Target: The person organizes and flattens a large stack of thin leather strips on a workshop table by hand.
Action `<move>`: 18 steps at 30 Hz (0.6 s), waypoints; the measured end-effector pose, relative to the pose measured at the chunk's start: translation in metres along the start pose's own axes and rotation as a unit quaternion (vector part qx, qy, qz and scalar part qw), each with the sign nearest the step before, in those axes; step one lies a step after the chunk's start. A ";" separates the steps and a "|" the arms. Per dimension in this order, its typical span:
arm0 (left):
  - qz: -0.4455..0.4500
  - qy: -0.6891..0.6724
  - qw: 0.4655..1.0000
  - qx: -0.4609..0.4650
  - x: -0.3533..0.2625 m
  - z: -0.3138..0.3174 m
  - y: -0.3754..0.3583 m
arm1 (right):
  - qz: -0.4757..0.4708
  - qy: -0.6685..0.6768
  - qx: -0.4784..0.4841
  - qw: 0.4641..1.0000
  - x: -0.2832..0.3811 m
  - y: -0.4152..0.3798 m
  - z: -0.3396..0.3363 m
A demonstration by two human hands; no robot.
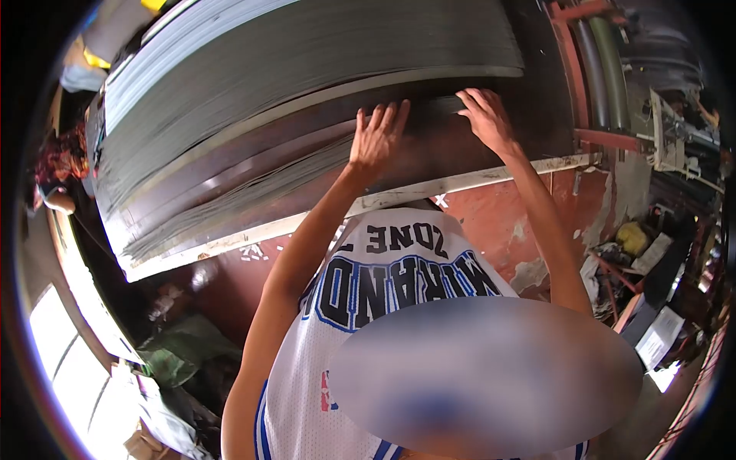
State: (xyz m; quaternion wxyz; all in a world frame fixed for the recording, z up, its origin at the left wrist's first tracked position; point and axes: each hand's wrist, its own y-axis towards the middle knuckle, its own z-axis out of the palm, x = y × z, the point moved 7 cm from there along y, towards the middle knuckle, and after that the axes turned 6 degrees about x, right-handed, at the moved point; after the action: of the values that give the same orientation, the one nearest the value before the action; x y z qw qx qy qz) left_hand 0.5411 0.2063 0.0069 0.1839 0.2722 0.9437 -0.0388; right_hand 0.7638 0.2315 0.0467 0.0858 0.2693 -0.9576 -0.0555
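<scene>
Resting at the front of the table (530,132), the left hand (376,138) has its fingers straight and a little apart, palm down, pointing towards the near edge of the big stack (322,73). It looks clamped on nothing; the flat spread suggests light pressing or steadying rather than gripping, though how firmly it bears down I cannot tell. The right hand (487,119) reaches in farther along, its fingers slightly bent and close together, the thumb just apart from them. No held thing shows between thumb and fingers, and whether the tips touch the dark surface below is unclear.

The big stack lies along the far side of the table, its many thin layers fanned slightly at the edge, which leaves a working strip in front. Looser sheets (261,184) lie in that strip along the near side, their right end just beside the left wrist; laid there, they seem to be kept within easy reach. A pale rail (475,179) runs along the table's front edge, close to the jersey (399,268), so both arms extend over it.

Rolls (606,73) stand beyond the right end, by a red frame (569,73), apparently out of the way. Another person (61,161) is at the far left, well apart from both hands.
</scene>
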 end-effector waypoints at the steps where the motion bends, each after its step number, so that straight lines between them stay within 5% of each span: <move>1: 0.028 0.047 0.998 -0.043 -0.001 -0.008 -0.006 | -0.001 0.002 -0.003 1.000 0.004 0.002 0.000; 6: 0.044 0.053 0.994 -0.080 0.034 -0.033 -0.038 | -0.021 0.033 -0.029 0.999 0.052 0.030 0.002; 13: -0.071 0.117 0.989 -0.062 0.051 -0.046 -0.040 | -0.038 -0.020 -0.004 0.999 0.079 0.047 0.005; 18: 0.002 0.059 0.995 -0.077 0.023 -0.046 -0.028 | -0.046 -0.029 -0.004 0.999 0.084 0.048 0.011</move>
State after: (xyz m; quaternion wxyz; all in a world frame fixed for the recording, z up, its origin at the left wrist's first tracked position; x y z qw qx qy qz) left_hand 0.4932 0.2019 0.0401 0.1485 0.2605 0.9526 0.0506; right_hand 0.6665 0.2290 0.0546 0.0567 0.3110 -0.9461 -0.0708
